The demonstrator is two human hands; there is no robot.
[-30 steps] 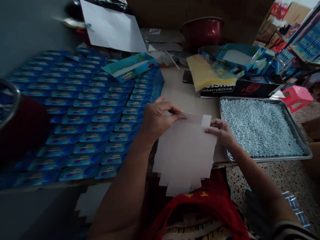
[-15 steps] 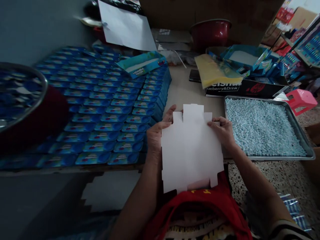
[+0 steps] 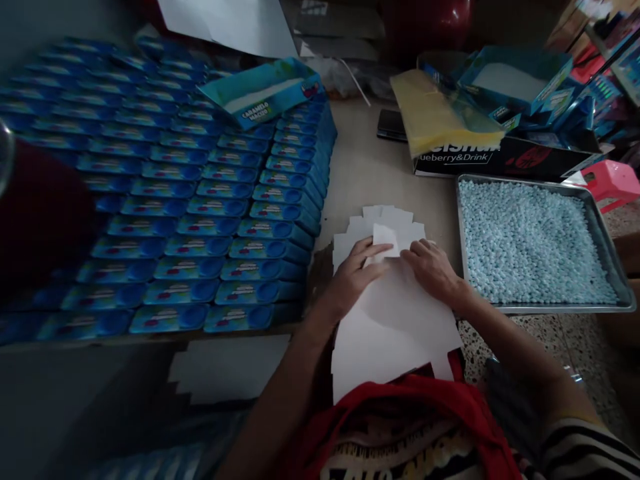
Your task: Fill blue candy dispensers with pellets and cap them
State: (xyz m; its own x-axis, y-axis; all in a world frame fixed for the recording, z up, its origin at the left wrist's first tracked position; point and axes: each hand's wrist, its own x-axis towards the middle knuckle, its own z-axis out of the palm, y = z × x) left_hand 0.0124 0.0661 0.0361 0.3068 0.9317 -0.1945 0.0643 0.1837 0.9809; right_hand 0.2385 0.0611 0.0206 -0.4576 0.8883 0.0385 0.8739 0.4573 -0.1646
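Observation:
White die-cut cardboard (image 3: 395, 327) lies at the table's front edge, over my lap, with stepped tabs at its far end. A narrow flap of it (image 3: 384, 239) is folded up between my hands. My left hand (image 3: 357, 270) is on the flap's left side, fingers closed on it. On the right, my right hand (image 3: 430, 267) has its fingers curled together at the flap's right edge, pressing on the cardboard. The fingertips of both hands are close together.
Rows of stacked blue packages (image 3: 200, 207) fill the left, with an open blue box (image 3: 265, 93) on top. At right are a metal tray (image 3: 631, 293) of pale blue pieces and a black carton (image 3: 460, 163). A dark red pot (image 3: 45, 207) stands at far left.
The cardboard has been lowered toward the table edge, and its far flap is now folded. Both hands have moved inward from the cardboard's side edges. The view has shifted.

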